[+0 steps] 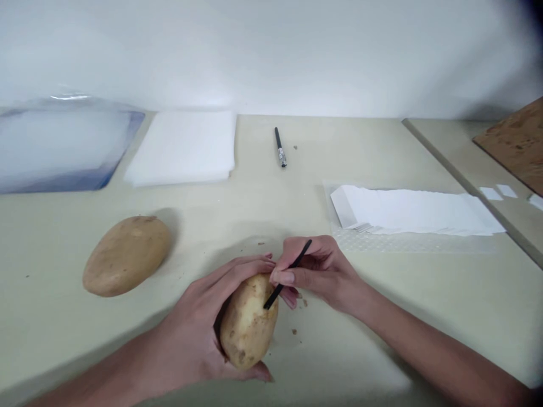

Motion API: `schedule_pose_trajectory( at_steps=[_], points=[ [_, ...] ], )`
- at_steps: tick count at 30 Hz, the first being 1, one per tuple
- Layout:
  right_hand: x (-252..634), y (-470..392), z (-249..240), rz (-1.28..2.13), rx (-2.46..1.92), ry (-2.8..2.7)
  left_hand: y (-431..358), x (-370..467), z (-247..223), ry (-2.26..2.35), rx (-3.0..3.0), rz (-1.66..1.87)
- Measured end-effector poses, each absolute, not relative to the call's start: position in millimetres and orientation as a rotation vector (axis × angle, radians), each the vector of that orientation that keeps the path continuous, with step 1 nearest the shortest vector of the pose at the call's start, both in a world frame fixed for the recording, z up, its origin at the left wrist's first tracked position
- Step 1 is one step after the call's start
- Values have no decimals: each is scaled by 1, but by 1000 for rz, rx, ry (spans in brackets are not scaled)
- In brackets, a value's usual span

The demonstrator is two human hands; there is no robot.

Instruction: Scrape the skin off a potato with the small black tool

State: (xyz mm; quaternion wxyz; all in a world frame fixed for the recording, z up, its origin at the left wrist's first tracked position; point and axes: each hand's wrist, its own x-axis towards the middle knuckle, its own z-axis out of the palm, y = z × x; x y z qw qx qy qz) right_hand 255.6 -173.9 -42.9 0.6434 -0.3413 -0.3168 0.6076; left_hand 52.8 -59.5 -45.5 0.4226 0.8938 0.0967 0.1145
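held potato (246, 333): right of loose potato (127, 255), nearer; left hand (197, 319) clamped around it. right hand (328, 277) pinches slim black stick (301, 256), lower end at held potato. pen (280, 149): beyond loose potato, to its right.

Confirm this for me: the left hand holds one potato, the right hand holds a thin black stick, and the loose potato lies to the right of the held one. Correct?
Not quite: the loose potato lies to the left of the held potato, as the head view shows. The rest stands: left hand on the potato, right hand on the thin black stick.
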Motion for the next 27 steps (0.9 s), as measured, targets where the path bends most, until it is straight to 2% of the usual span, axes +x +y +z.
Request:
schedule_pose_trajectory(
  at_steps=[16, 27],
  points=[
    [259, -178, -43, 1443, -756, -791, -60, 54, -48, 231, 2198, 299],
    [252, -176, -41, 1318, -826, -700, -60, 54, -46, 230, 2249, 320]
  ],
)
